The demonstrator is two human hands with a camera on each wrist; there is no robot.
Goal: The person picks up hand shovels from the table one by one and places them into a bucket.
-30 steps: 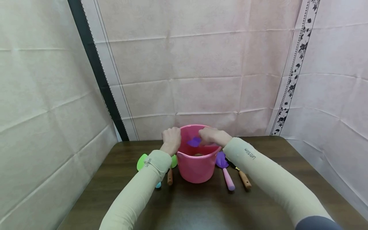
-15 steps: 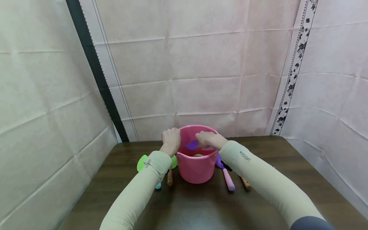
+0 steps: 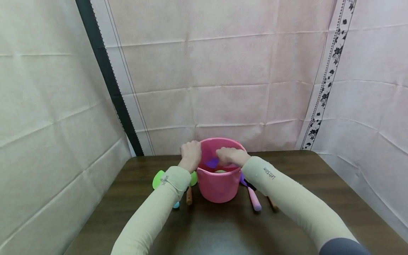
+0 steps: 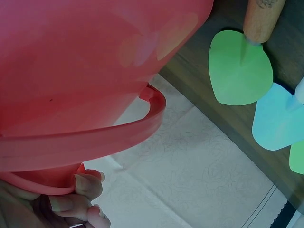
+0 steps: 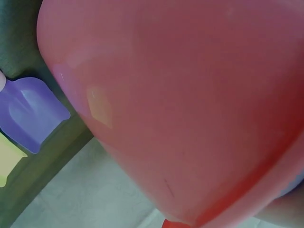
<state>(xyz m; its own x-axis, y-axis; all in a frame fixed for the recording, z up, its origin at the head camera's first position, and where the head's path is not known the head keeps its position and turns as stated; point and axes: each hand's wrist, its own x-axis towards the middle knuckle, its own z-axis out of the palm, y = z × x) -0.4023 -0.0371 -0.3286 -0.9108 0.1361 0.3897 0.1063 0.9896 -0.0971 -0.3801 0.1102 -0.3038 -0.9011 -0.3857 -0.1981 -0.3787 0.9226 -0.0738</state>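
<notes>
A pink bucket (image 3: 219, 186) stands upright on the dark wooden table (image 3: 220, 230). At its left rim, my left hand (image 3: 191, 154) grips the lip; in the left wrist view its curled fingers (image 4: 88, 185) show under the rim beside the bucket's handle (image 4: 118, 137). Inside the mouth of the bucket, my right hand (image 3: 232, 156) holds a small shovel with a purple blade (image 3: 212, 163) pointing left. Most of that shovel's handle is hidden by the hand. Something pale (image 3: 220, 171) shows low inside the bucket, its kind unclear. The bucket fills most of the right wrist view.
Left of the bucket lie garden trowels with green (image 4: 240, 66) and light blue (image 4: 275, 118) blades. To its right lie a purple shovel (image 5: 31, 109) with a pink handle (image 3: 254, 200) and a yellow-bladed tool (image 5: 8, 159). Pale cloth (image 3: 223, 71) hangs behind the table.
My right hand and the purple-bladed shovel have shifted slightly left and farther into the bucket's mouth. The left hand and the bucket have stayed in place.
</notes>
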